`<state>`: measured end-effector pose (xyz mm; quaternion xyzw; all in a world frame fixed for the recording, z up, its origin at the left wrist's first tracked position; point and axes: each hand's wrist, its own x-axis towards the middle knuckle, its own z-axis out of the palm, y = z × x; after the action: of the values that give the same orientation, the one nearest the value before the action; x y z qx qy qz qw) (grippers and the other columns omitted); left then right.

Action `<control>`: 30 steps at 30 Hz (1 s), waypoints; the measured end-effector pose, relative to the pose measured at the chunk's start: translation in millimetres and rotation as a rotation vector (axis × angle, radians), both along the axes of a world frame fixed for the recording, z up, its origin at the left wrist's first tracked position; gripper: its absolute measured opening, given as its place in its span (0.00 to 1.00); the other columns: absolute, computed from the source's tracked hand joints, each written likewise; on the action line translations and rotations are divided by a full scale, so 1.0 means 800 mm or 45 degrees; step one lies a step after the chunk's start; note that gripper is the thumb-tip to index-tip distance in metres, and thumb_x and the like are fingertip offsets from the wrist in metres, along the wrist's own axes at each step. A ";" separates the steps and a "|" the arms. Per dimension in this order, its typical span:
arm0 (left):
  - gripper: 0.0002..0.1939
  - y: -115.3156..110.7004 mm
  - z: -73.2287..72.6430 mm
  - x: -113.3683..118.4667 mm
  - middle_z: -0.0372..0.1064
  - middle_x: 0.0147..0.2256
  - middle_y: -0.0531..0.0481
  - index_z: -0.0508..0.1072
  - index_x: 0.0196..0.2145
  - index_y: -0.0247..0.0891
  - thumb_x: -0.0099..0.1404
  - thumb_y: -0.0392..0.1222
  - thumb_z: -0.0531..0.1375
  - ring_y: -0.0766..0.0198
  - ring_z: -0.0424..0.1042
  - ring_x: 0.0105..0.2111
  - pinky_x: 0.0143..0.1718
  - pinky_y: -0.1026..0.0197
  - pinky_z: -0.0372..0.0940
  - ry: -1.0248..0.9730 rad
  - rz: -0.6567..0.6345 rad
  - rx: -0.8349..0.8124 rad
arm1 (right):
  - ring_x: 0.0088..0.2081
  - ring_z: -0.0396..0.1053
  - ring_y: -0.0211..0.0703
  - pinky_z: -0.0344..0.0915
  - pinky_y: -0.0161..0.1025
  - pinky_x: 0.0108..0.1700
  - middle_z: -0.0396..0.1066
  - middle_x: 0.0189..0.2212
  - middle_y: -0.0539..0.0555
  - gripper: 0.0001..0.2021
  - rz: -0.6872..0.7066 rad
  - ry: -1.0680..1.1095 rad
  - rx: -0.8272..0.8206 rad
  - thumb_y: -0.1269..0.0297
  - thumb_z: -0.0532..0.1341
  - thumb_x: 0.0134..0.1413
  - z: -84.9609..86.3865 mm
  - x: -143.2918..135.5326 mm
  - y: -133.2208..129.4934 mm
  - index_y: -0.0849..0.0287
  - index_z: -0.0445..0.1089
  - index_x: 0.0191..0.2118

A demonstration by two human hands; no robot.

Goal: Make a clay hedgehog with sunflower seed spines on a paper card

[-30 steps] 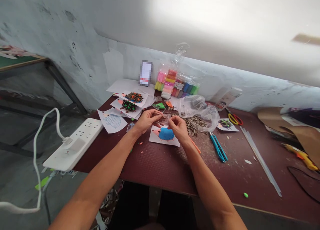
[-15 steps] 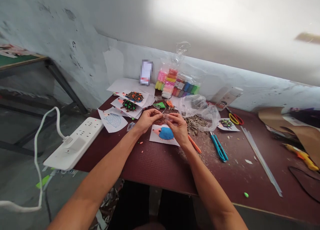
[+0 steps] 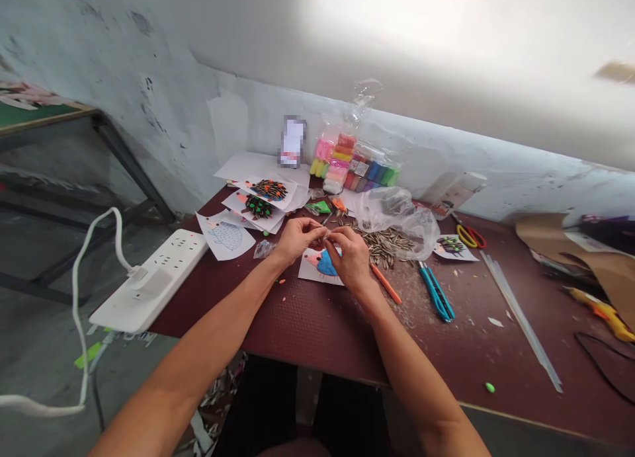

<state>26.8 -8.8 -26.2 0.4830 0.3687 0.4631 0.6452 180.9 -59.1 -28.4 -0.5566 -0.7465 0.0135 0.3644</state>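
Observation:
My left hand (image 3: 297,240) and my right hand (image 3: 348,253) meet fingertip to fingertip over the table, both pinched closed on a small piece of clear, crinkled plastic (image 3: 325,235). Just beneath them lies a white card (image 3: 308,272) bearing a hedgehog with a pink face and a blue body (image 3: 326,264); my right hand hides part of it. Sunflower seeds (image 3: 384,247) are heaped to the right, partly under a clear plastic bag (image 3: 397,212). An orange tool (image 3: 385,284) rests beside my right wrist.
Hedgehog cards (image 3: 225,240) lie at the left near a white power strip (image 3: 153,282). Packs of coloured clay (image 3: 347,163) and a phone (image 3: 292,141) stand behind. Rightward are a teal cutter (image 3: 436,291), scissors (image 3: 469,237), glue sticks (image 3: 520,325) and a yellow glue gun (image 3: 602,311).
My hands have drawn closer together, and the plastic between them shows less. My right hand covers more of the blue hedgehog. The view has shifted slightly.

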 end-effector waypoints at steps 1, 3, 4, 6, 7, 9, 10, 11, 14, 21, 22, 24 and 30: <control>0.23 0.000 0.000 0.000 0.73 0.24 0.53 0.75 0.28 0.31 0.47 0.51 0.78 0.69 0.72 0.23 0.26 0.64 0.73 -0.009 -0.009 -0.004 | 0.41 0.73 0.47 0.67 0.43 0.46 0.77 0.41 0.57 0.06 0.002 -0.002 0.003 0.66 0.63 0.63 0.001 -0.001 0.000 0.55 0.78 0.37; 0.21 0.001 0.000 0.000 0.73 0.25 0.53 0.75 0.29 0.31 0.48 0.49 0.77 0.69 0.73 0.23 0.27 0.63 0.74 -0.017 -0.028 0.002 | 0.39 0.72 0.46 0.66 0.43 0.46 0.77 0.39 0.56 0.06 -0.007 0.016 -0.003 0.66 0.62 0.61 0.003 -0.002 -0.001 0.54 0.76 0.34; 0.20 0.001 0.000 -0.001 0.73 0.25 0.53 0.75 0.29 0.31 0.49 0.48 0.77 0.69 0.73 0.23 0.27 0.63 0.74 -0.016 -0.036 0.013 | 0.39 0.72 0.46 0.66 0.43 0.46 0.76 0.39 0.56 0.06 -0.013 0.038 -0.008 0.67 0.62 0.60 0.005 -0.002 -0.001 0.54 0.75 0.33; 0.17 0.003 0.000 -0.003 0.72 0.25 0.54 0.74 0.30 0.32 0.53 0.46 0.74 0.69 0.73 0.23 0.27 0.63 0.74 0.002 -0.030 0.037 | 0.39 0.72 0.46 0.67 0.43 0.47 0.76 0.38 0.56 0.05 -0.014 0.132 -0.005 0.68 0.62 0.58 0.008 -0.003 -0.002 0.54 0.73 0.31; 0.16 0.005 0.001 -0.006 0.72 0.25 0.54 0.74 0.31 0.32 0.56 0.45 0.73 0.68 0.73 0.23 0.25 0.64 0.73 0.021 -0.008 0.043 | 0.39 0.72 0.46 0.67 0.44 0.47 0.76 0.38 0.56 0.05 -0.013 0.214 0.009 0.67 0.61 0.57 0.011 -0.002 -0.003 0.53 0.72 0.30; 0.12 0.009 0.002 -0.011 0.73 0.27 0.53 0.73 0.35 0.33 0.60 0.42 0.69 0.68 0.74 0.22 0.22 0.66 0.70 0.071 0.078 0.045 | 0.41 0.73 0.46 0.69 0.44 0.48 0.77 0.39 0.56 0.04 -0.020 0.464 0.026 0.65 0.60 0.57 0.016 0.001 -0.003 0.54 0.70 0.32; 0.10 0.012 0.002 -0.014 0.74 0.28 0.53 0.72 0.38 0.33 0.62 0.41 0.66 0.68 0.74 0.21 0.21 0.67 0.69 0.095 0.131 0.050 | 0.40 0.74 0.46 0.70 0.44 0.47 0.77 0.39 0.56 0.04 -0.027 0.621 0.008 0.62 0.60 0.59 0.019 0.003 -0.003 0.54 0.70 0.33; 0.09 0.015 0.003 -0.016 0.74 0.30 0.53 0.72 0.41 0.34 0.63 0.39 0.64 0.69 0.73 0.21 0.21 0.68 0.68 0.114 0.178 0.071 | 0.38 0.74 0.45 0.70 0.43 0.45 0.78 0.39 0.56 0.06 -0.032 0.781 -0.035 0.59 0.59 0.60 0.022 0.006 -0.002 0.54 0.70 0.35; 0.11 0.021 0.002 -0.022 0.74 0.32 0.52 0.72 0.46 0.36 0.65 0.35 0.58 0.70 0.71 0.22 0.25 0.67 0.68 0.205 0.258 0.249 | 0.29 0.71 0.39 0.69 0.39 0.36 0.77 0.34 0.52 0.10 -0.021 1.112 -0.224 0.56 0.59 0.57 0.026 0.016 0.002 0.55 0.70 0.40; 0.26 0.026 -0.018 -0.023 0.69 0.52 0.37 0.72 0.58 0.33 0.61 0.28 0.58 0.52 0.71 0.54 0.60 0.49 0.67 0.894 0.416 0.965 | 0.21 0.54 0.36 0.53 0.36 0.24 0.57 0.18 0.45 0.06 -0.022 0.933 -0.372 0.63 0.56 0.48 0.020 0.032 0.008 0.54 0.67 0.25; 0.29 0.027 -0.023 -0.022 0.66 0.57 0.34 0.70 0.61 0.32 0.62 0.27 0.56 0.50 0.68 0.58 0.63 0.46 0.64 0.972 0.367 1.022 | 0.21 0.55 0.37 0.53 0.36 0.24 0.57 0.17 0.45 0.06 -0.029 0.916 -0.413 0.63 0.55 0.48 0.019 0.032 0.008 0.54 0.68 0.26; 0.32 0.030 -0.035 -0.020 0.60 0.64 0.30 0.66 0.65 0.32 0.64 0.25 0.53 0.46 0.64 0.63 0.66 0.41 0.60 1.114 0.266 1.078 | 0.22 0.59 0.38 0.57 0.36 0.25 0.62 0.19 0.46 0.09 -0.011 0.910 -0.494 0.62 0.56 0.48 0.018 0.031 0.009 0.55 0.73 0.29; 0.27 0.036 -0.056 -0.022 0.62 0.68 0.38 0.77 0.57 0.41 0.65 0.26 0.53 0.43 0.52 0.71 0.70 0.33 0.49 1.368 0.089 1.072 | 0.24 0.66 0.38 0.65 0.36 0.27 0.73 0.24 0.49 0.15 0.083 0.906 -0.519 0.55 0.64 0.48 0.016 0.031 0.003 0.57 0.80 0.38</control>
<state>9.0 19.9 -70.6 0.8435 0.4416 0.2835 0.1144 205.6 -56.4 -15.5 -0.5541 -0.5731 0.3643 0.4815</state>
